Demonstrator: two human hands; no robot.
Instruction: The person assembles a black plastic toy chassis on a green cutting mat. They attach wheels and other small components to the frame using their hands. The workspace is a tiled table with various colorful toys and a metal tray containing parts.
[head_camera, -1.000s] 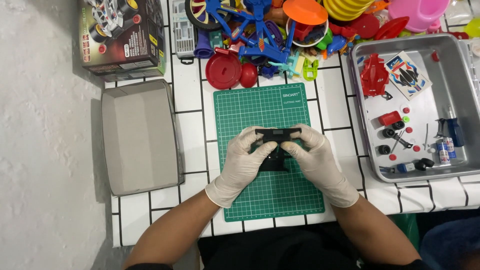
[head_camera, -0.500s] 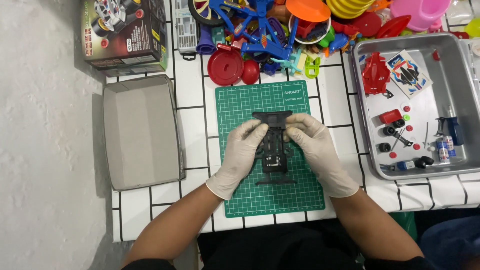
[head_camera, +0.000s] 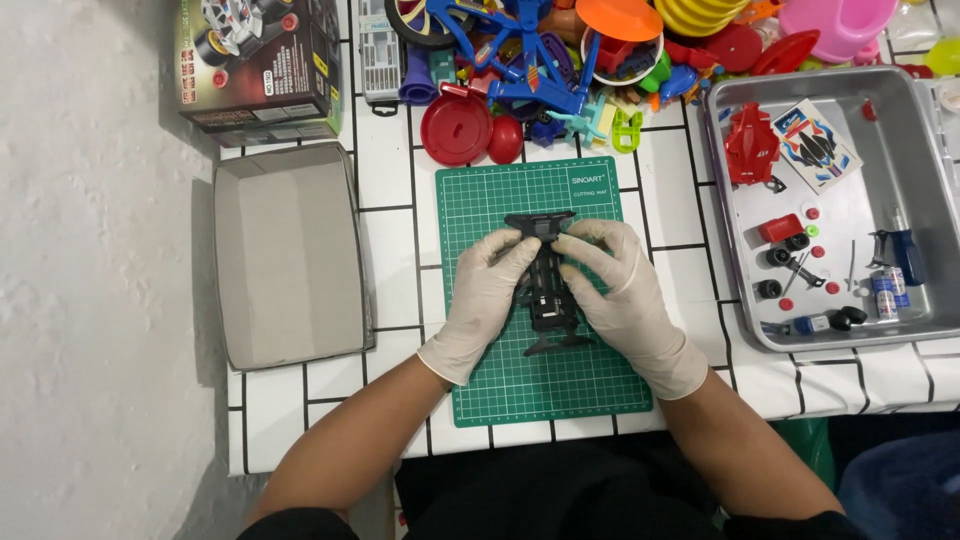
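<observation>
Chassis: we hold it flat on the mat, left hand and right hand closed on its sides, pressing evenly near the front end.

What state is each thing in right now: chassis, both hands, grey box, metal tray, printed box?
black chassis: flat on the green cutting mat, lengthwise away from the person, held at both sides.
left hand: gloved, fingers on the chassis's left side.
right hand: gloved, fingers on its upper right.
grey box: open, nothing inside.
metal tray: open, holding small parts.
printed box: appears closed.
</observation>
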